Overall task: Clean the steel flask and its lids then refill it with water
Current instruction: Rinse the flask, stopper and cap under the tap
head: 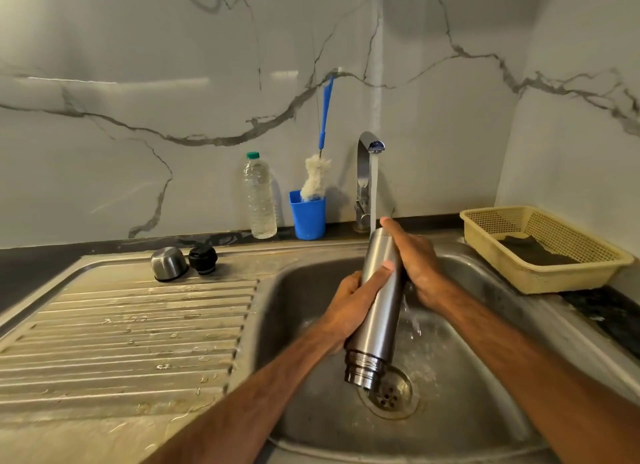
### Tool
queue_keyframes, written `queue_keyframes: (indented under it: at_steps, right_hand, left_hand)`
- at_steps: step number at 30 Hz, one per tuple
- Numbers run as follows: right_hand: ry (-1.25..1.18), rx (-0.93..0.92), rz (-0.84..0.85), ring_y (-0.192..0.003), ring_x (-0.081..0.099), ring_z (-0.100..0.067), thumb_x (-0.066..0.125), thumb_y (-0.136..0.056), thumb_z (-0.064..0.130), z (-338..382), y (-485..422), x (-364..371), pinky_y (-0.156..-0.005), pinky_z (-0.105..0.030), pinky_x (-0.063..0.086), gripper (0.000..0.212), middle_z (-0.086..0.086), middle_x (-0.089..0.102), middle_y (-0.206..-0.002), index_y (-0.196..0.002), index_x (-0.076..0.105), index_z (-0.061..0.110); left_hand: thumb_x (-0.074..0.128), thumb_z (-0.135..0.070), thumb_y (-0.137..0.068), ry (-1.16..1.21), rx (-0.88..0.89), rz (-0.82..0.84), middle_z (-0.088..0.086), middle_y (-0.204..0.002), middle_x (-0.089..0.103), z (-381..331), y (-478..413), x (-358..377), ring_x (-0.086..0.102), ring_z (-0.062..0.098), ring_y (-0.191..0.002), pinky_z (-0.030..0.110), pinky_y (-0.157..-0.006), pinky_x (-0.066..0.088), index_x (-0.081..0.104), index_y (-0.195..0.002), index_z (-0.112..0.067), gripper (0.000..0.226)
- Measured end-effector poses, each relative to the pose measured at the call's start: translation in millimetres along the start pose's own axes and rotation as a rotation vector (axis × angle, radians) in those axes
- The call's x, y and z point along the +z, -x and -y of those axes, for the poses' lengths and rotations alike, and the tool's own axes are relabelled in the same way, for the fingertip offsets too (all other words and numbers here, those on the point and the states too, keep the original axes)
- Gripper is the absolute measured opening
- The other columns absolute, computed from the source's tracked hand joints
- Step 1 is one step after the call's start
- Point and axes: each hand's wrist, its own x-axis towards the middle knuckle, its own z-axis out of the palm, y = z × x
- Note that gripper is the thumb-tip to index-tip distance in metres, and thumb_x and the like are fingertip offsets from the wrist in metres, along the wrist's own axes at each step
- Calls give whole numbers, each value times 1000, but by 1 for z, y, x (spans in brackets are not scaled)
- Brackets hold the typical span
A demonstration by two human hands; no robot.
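Note:
The steel flask [375, 311] hangs upside down over the sink basin [311, 325], its threaded mouth just above the drain [389, 392]. Water from the running tap [369, 159] lands on its upturned base. My left hand [353, 297] grips the flask's middle from the left. My right hand [414, 259] wraps the upper part from the right, fingers over the base. Water splashes off below the right hand. The steel cup lid [169, 263] and the black stopper lid [203, 258] sit on the drainboard at the back.
A clear plastic bottle [259, 197] with a green cap and a blue cup [308, 214] holding a bottle brush [317, 176] stand against the wall. A yellow plastic basket [540, 252] with a dark cloth sits right of the sink. The ribbed drainboard [121, 332] is wet.

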Motion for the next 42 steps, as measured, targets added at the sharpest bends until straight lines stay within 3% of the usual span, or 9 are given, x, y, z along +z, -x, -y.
queue_keyframes:
  at_steps: [5, 8, 13, 19, 25, 30, 33, 37, 42]
  right_hand:
    - [226, -155, 25, -85, 61, -8, 57, -93, 58, -9, 11, 25, -62, -23, 47, 51, 0, 63, -108, -127, 47, 21]
    - [261, -177, 73, -87, 61, -7, 63, -91, 54, -8, 11, 24, -64, -22, 49, 60, -1, 61, -116, -137, 43, 21]
    - [221, -174, 194, -96, 67, -16, 77, -83, 44, -3, 4, 15, -61, -23, 56, 73, -5, 60, -124, -143, 41, 21]
    - [234, -245, 165, -90, 62, -7, 84, -77, 39, -2, 3, 13, -54, -17, 52, 78, 0, 57, -120, -141, 44, 18]
    - [254, -333, 73, -96, 57, -7, 85, -75, 41, -1, -3, 7, -78, -28, 56, 79, 5, 53, -120, -141, 46, 20]
    - [202, -297, 0, -98, 58, -10, 83, -77, 44, -7, -11, -1, -78, -29, 54, 77, 1, 55, -122, -140, 47, 19]
    - [173, -267, -9, -97, 57, -9, 83, -77, 45, -10, -12, -1, -75, -24, 50, 78, 2, 54, -120, -140, 46, 19]
    - [170, -269, 25, -95, 58, -6, 84, -76, 44, -11, -13, 1, -74, -24, 52, 78, 2, 57, -120, -140, 47, 19]
    - [194, -311, 69, -101, 62, -11, 86, -74, 43, -15, -11, 5, -87, -35, 58, 73, 6, 60, -114, -134, 51, 20]
  left_hand:
    - [65, -65, -87, -120, 84, -172, 14, -108, 72, 10, -7, -8, 75, 25, -88, 45, -81, 64, 50, -131, -14, 68]
    - [62, -48, -98, -194, 125, -182, 7, -113, 68, 16, -10, -13, 74, 21, -93, 33, -78, 63, 38, -140, -17, 57]
    - [69, -36, -96, -287, 226, -207, -1, -128, 56, 19, -10, -12, 64, 12, -109, 15, -78, 56, 27, -147, -18, 68]
    - [72, -35, -94, -330, 230, -216, 1, -141, 52, 23, -17, -14, 59, 15, -124, 29, -100, 55, 19, -155, -18, 83]
    - [74, -31, -91, -456, 77, -117, 3, -136, 51, 32, -15, -18, 56, 19, -124, 36, -103, 53, 22, -151, -17, 81]
    - [76, -31, -89, -564, -48, -80, 5, -136, 52, 39, -15, -18, 59, 20, -115, 26, -83, 59, 29, -147, -16, 76]
    - [79, -32, -84, -621, -121, -80, 8, -136, 51, 41, -17, -20, 60, 23, -115, 35, -85, 62, 31, -145, -14, 80]
    - [80, -24, -86, -680, -190, -52, 8, -136, 53, 42, -16, -23, 56, 16, -109, 14, -57, 52, 34, -140, -10, 72]
    - [84, -27, -81, -747, -225, -60, 4, -125, 56, 46, -18, -25, 58, 17, -109, 20, -72, 51, 41, -128, -14, 65]
